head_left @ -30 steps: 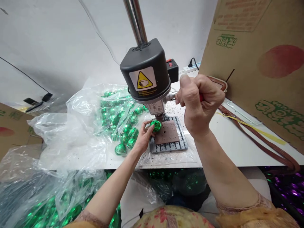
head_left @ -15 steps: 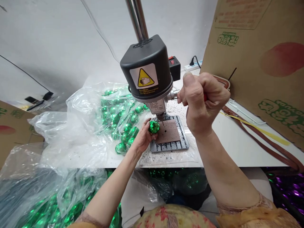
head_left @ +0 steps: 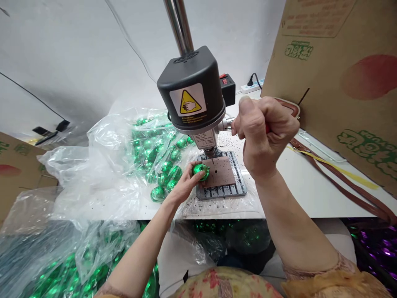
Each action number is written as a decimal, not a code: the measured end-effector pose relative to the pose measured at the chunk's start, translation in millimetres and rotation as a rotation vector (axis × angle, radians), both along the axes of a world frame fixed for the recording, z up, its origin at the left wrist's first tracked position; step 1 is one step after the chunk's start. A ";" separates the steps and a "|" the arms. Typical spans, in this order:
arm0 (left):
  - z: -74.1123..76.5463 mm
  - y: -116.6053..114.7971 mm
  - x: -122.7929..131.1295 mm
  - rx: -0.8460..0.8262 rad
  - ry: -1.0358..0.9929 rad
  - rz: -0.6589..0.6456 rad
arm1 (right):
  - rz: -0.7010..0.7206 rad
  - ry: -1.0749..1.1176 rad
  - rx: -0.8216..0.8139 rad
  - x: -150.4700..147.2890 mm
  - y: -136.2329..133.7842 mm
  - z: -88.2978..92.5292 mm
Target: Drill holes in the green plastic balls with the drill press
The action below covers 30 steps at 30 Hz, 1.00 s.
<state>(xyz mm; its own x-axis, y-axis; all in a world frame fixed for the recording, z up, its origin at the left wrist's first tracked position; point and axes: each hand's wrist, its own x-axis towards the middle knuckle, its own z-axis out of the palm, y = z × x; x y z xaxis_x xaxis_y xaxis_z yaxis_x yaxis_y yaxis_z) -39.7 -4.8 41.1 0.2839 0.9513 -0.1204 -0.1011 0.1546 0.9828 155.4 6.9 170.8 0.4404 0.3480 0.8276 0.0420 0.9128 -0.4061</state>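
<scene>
My left hand (head_left: 187,182) grips a shiny green faceted ball (head_left: 201,170), with the thumb across its near side. The ball is at the left edge of a brown board (head_left: 225,176) that has a dark hole in it. That board lies on the slotted metal base (head_left: 238,191) of a small drill press (head_left: 189,91). The thin bit (head_left: 213,161) points down above the board, to the right of the ball. My right hand (head_left: 265,134) is closed round the press's feed handle (head_left: 230,123); a bit of red shows between the fingers.
Several green balls (head_left: 158,193) lie in a clear plastic bag (head_left: 105,132) left of the press. Dark shavings are scattered round the base. A large cardboard box (head_left: 338,82) and a brown strap (head_left: 341,176) are on the right. More green balls (head_left: 68,269) in plastic lie below the table edge.
My left hand has turned the green ball and lowered it slightly, and the thumb now lies over its near side. My right hand stays on the handle, almost unmoved.
</scene>
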 end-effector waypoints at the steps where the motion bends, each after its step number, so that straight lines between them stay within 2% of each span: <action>1: -2.1 0.7 0.2 0.058 0.074 0.026 | -0.004 0.002 -0.007 0.0 -0.2 -0.1; 4: -7.4 5.8 1.8 0.197 0.172 0.049 | 0.001 -0.001 -0.034 0.3 -2.0 0.1; 7: -9.7 11.2 4.3 0.249 0.185 -0.028 | -0.005 -0.013 -0.057 0.7 -4.1 0.5; 9: -10.0 13.3 5.9 0.267 0.202 -0.031 | -0.028 -0.018 -0.067 0.8 -4.5 0.4; 17: -8.7 14.8 13.1 0.265 0.301 0.049 | 0.004 -0.021 -0.050 0.8 0.8 -2.3; 24: -3.1 8.8 27.3 0.363 0.408 0.113 | -0.053 -0.073 -0.110 1.5 1.2 -4.7; 27: -4.3 8.0 33.1 0.425 0.477 0.142 | -0.072 -0.061 -0.103 1.5 -0.8 -1.5; 30: -9.0 8.8 37.6 0.461 0.550 0.188 | -0.010 -0.021 -0.087 1.4 -2.4 6.7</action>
<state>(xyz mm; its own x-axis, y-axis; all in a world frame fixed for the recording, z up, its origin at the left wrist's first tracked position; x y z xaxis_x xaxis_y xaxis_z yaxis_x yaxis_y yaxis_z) -2.1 4.0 32.2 0.1248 0.9662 0.2256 0.4408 -0.2577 0.8598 156.8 4.6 177.5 0.4270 0.4147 0.8035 0.0601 0.8737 -0.4828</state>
